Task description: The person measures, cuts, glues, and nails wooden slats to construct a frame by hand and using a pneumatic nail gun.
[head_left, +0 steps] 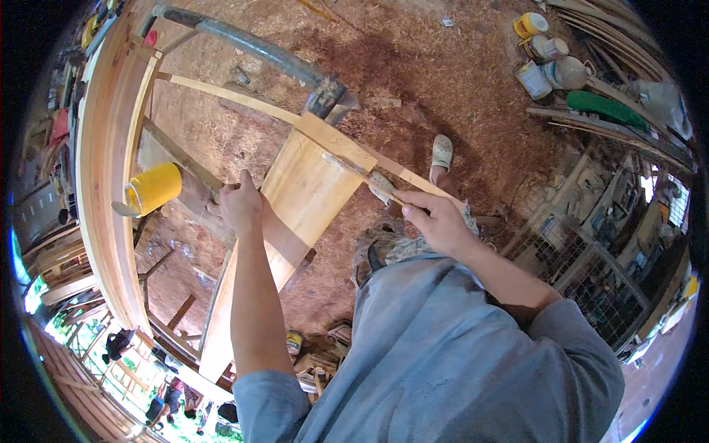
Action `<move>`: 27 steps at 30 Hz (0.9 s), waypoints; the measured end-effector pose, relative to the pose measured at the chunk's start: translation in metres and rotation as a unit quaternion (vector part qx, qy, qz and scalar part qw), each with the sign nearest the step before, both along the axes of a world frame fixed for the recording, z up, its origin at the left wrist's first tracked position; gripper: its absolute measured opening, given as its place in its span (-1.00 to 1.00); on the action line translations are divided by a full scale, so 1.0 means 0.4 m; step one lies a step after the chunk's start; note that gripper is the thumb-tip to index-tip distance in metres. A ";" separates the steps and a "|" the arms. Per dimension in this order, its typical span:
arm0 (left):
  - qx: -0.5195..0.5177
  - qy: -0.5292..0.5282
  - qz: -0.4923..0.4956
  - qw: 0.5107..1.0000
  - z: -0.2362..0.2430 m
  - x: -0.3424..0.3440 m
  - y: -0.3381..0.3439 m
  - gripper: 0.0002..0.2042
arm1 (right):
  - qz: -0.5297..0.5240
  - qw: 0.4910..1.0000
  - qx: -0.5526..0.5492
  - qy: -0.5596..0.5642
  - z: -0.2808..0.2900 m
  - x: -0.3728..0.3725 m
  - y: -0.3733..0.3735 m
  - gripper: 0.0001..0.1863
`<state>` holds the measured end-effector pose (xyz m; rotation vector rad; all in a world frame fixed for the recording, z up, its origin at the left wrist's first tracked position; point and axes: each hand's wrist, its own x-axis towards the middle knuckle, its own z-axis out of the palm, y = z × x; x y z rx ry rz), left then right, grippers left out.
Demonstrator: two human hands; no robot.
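Observation:
My right hand [436, 223] is closed around a slim stick-like tool [382, 189] with a whitish far end. That end lies over the pale wooden board [306, 183], close to its far end piece. My left hand [241, 205] is above the board's left edge, index finger stretched out and thumb apart, with nothing visible in it. Whether it touches the wood I cannot tell. A darker band [284, 238] crosses the board below that hand. To the left of it is a yellow tub [155, 188] with a thin wire handle.
Long laminated planks [103, 170] curve along the left. A grey pipe [247, 46] runs beyond the board over a floor strewn with shavings. Several containers [543, 52] and a green object [607, 108] are at the far right, above a wire mesh frame [591, 258]. People [173, 399] appear at lower left.

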<state>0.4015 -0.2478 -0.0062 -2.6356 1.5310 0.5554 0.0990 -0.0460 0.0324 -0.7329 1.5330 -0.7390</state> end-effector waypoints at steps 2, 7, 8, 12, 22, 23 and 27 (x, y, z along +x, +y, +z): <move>-0.012 -0.024 -0.014 1.000 -0.008 0.002 0.003 -0.40 | -0.009 1.000 0.003 -0.017 -0.001 0.005 -0.001 -0.65; -0.006 -0.019 -0.010 1.000 -0.013 0.008 0.000 -0.40 | -0.011 1.000 -0.004 -0.006 -0.028 0.018 -0.001 -0.64; -0.005 -0.020 -0.010 1.000 -0.011 0.007 0.000 -0.40 | -0.011 1.000 -0.004 -0.007 -0.027 0.022 -0.003 -0.64; -0.006 -0.034 -0.009 0.999 0.012 -0.014 0.000 -0.41 | 0.006 1.000 -0.003 0.009 -0.018 0.027 -0.020 -0.63; -0.021 -0.041 -0.024 0.999 0.013 -0.019 0.004 -0.44 | 0.024 0.997 -0.050 0.045 -0.028 0.042 -0.035 -0.62; -0.019 -0.052 -0.030 0.998 0.016 -0.021 0.003 -0.44 | 0.022 0.997 -0.051 0.044 -0.029 0.041 -0.039 -0.62; -0.023 -0.035 -0.031 0.999 0.020 -0.028 0.003 -0.45 | 0.015 0.998 -0.048 0.036 -0.006 0.037 -0.055 -0.62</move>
